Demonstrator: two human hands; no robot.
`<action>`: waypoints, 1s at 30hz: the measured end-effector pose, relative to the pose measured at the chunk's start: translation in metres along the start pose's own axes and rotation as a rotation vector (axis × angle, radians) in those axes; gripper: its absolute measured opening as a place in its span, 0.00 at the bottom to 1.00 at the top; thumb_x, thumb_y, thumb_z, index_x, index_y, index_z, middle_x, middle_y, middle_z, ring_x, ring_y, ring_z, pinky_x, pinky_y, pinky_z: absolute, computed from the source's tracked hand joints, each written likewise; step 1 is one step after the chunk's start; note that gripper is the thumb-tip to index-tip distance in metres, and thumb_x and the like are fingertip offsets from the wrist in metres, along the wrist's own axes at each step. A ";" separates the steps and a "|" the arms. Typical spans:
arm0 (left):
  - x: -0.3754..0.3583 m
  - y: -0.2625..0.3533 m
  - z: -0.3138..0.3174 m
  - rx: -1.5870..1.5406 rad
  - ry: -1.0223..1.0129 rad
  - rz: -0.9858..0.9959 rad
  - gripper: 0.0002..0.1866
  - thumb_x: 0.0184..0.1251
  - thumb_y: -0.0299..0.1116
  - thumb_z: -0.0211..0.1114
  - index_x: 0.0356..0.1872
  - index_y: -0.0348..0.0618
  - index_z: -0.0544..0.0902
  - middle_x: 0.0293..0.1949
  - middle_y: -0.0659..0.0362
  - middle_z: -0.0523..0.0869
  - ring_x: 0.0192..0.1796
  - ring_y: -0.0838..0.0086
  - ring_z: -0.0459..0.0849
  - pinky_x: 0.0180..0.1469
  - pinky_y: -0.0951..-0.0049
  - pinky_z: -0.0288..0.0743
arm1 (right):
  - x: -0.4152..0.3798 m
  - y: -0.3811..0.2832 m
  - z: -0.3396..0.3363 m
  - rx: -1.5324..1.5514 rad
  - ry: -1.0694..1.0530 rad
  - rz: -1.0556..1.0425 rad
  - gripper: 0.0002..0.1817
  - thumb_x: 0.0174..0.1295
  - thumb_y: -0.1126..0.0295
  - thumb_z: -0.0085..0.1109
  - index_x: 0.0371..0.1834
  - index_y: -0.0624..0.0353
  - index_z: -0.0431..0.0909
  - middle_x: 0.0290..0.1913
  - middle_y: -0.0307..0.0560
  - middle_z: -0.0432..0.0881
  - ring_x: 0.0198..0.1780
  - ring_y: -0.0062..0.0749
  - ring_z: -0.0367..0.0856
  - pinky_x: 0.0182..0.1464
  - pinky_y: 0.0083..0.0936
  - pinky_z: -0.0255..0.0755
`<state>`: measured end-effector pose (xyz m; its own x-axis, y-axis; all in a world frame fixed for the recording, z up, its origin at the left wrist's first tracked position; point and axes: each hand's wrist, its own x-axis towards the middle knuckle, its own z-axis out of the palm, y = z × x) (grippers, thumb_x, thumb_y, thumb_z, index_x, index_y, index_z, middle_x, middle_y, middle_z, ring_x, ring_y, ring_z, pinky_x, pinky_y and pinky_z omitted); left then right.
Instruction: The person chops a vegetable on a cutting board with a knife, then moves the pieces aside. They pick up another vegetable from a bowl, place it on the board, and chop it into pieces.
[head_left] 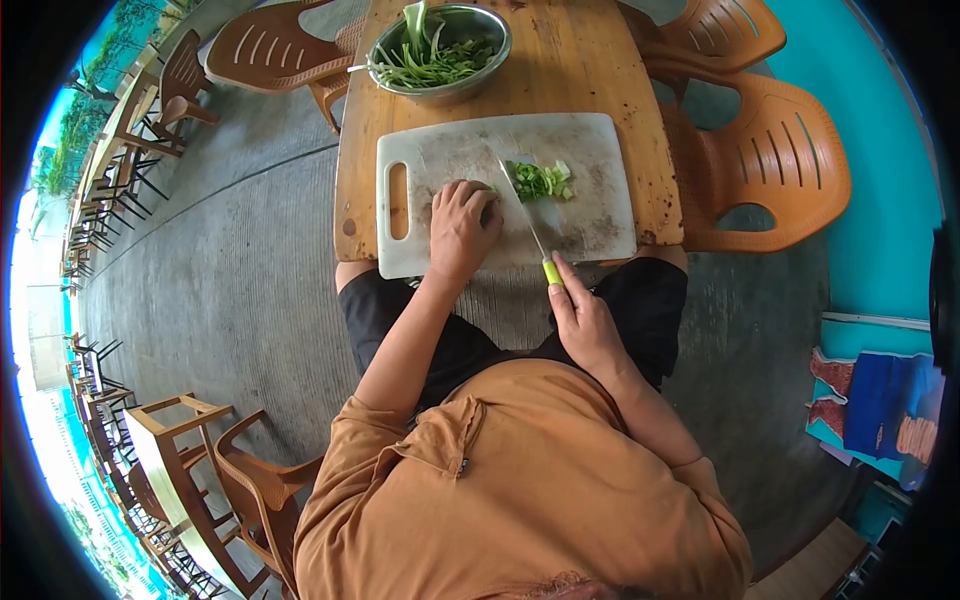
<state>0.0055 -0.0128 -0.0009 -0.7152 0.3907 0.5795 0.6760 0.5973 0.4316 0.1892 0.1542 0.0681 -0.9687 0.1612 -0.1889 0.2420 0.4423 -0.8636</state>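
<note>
My right hand (585, 325) grips a kitchen knife by its lime-green handle (552, 272). The blade slants up and left over a white cutting board (440, 150), beside a small pile of chopped green vegetable (540, 180). Left of the blade, my left hand (462, 230) lies on the board with fingers curled in. A bit of green shows at its fingertips; most of what it holds is hidden beneath the hand.
Behind the board, a metal bowl (440, 97) of leafy green stalks (430, 62) stands on the wooden table (580, 60). Brown plastic chairs (775, 160) flank the table on both sides. More chairs and tables line the far left.
</note>
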 end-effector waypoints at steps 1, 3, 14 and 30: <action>-0.001 -0.001 0.001 -0.013 -0.016 -0.011 0.08 0.64 0.28 0.74 0.44 0.44 0.89 0.48 0.58 0.88 0.56 0.57 0.84 0.63 0.56 0.76 | 0.001 -0.003 -0.004 -0.016 -0.033 0.088 0.28 0.86 0.61 0.52 0.83 0.62 0.70 0.37 0.71 0.87 0.41 0.64 0.91 0.41 0.43 0.81; 0.000 -0.004 0.002 -0.039 -0.019 0.003 0.08 0.64 0.26 0.73 0.44 0.43 0.89 0.48 0.58 0.88 0.56 0.57 0.84 0.63 0.56 0.76 | 0.003 0.006 -0.005 0.036 -0.016 0.049 0.28 0.86 0.60 0.53 0.83 0.61 0.71 0.36 0.69 0.87 0.38 0.60 0.91 0.40 0.41 0.81; 0.022 0.002 0.007 -0.121 -0.006 0.041 0.08 0.68 0.22 0.72 0.46 0.38 0.88 0.48 0.52 0.90 0.55 0.53 0.86 0.62 0.55 0.81 | 0.003 0.013 -0.010 0.269 -0.050 0.081 0.28 0.87 0.59 0.52 0.85 0.59 0.69 0.28 0.47 0.80 0.27 0.26 0.79 0.34 0.30 0.76; 0.013 -0.001 0.011 0.022 -0.021 -0.005 0.09 0.65 0.30 0.76 0.45 0.43 0.92 0.49 0.60 0.92 0.59 0.60 0.86 0.67 0.58 0.75 | -0.007 0.008 -0.017 0.308 -0.097 0.115 0.28 0.88 0.61 0.51 0.86 0.59 0.68 0.26 0.38 0.74 0.26 0.19 0.72 0.32 0.25 0.71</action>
<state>-0.0063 -0.0004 -0.0014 -0.7225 0.4017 0.5627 0.6683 0.6143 0.4195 0.1985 0.1715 0.0706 -0.9402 0.1037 -0.3244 0.3365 0.1364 -0.9318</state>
